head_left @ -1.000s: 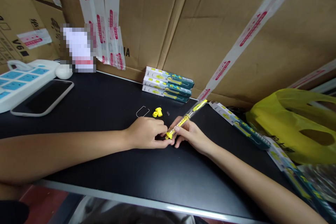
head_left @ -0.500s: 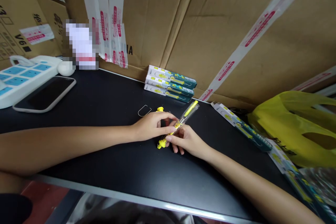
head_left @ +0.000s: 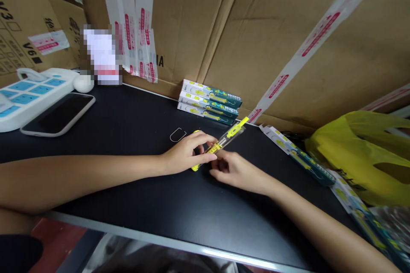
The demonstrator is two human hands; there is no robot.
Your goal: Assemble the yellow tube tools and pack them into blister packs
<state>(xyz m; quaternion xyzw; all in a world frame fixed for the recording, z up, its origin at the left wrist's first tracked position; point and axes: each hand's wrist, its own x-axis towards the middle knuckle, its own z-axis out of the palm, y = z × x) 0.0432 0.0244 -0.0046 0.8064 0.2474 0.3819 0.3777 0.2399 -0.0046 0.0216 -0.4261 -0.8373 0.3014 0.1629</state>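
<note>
My left hand [head_left: 188, 153] is closed round the middle of a clear tube with yellow parts [head_left: 218, 146], which tilts up to the right. Just right of it, my right hand [head_left: 229, 168] has its fingers curled in beside the tube; whether anything is in them is hidden. Another yellow piece [head_left: 196, 131] shows partly behind my left hand. A bent metal wire loop [head_left: 177, 135] lies on the black table [head_left: 144, 204] to the left of that piece.
Small printed boxes [head_left: 208, 102] are stacked by the cardboard. More boxes [head_left: 297, 153] lie at the right beside a yellow plastic bag [head_left: 346, 145]. At the left are a phone [head_left: 59, 115] and a white power strip [head_left: 38, 89].
The tube's lower end has risen and more of the yellow part shows in its upper end. My right hand has shifted slightly right, away from the tube's lower end, its fingers now more curled.
</note>
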